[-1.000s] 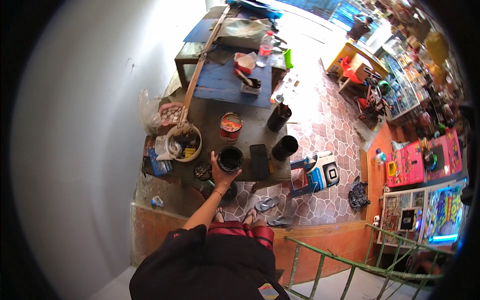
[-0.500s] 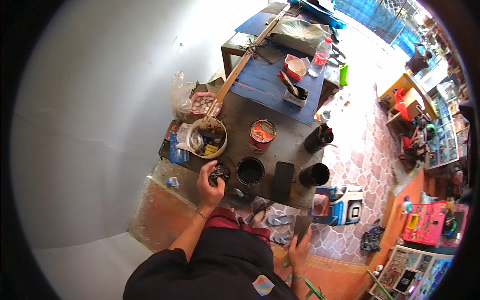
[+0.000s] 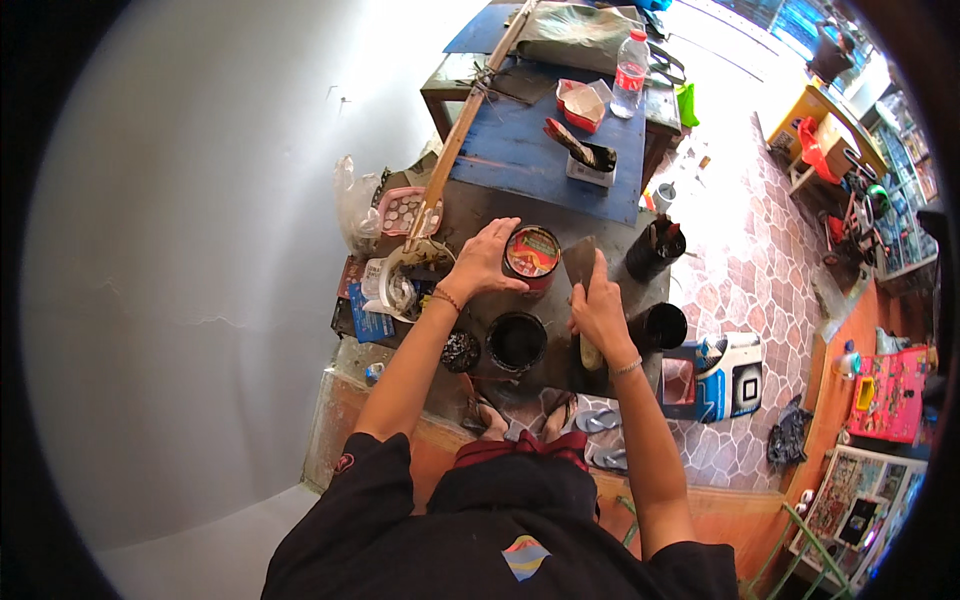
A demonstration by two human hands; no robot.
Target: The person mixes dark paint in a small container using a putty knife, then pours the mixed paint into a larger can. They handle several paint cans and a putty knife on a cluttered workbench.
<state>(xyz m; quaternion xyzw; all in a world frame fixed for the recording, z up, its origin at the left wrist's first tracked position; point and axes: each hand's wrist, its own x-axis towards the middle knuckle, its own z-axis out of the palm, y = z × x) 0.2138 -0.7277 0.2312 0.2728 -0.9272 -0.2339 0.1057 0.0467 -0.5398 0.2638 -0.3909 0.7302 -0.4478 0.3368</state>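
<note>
My left hand [image 3: 484, 262] is curved round the left side of a round can [image 3: 532, 250] with a red and yellow picture on its lid. Its thumb lies along the can's near side. Just right of the can, my right hand [image 3: 603, 318] is closed on a putty knife [image 3: 580, 260], the flat blade pointing away from me toward the can. The knife's pale handle shows below the palm. Nearer to me on the table stand an open black pot [image 3: 516, 342] and a small round black-stained container [image 3: 460, 352].
A white tub of odds and ends [image 3: 403, 285] stands left, beside a wooden stick [image 3: 455, 145]. Black containers [image 3: 655, 250] line the right side. Beyond lies a blue board [image 3: 545, 150] with a brush on a small box [image 3: 591, 170] and a plastic bottle [image 3: 629, 80].
My left hand has left the small black-stained container and moved away from me to the can. My right hand has risen from beside my body to above the table, carrying the putty knife.
</note>
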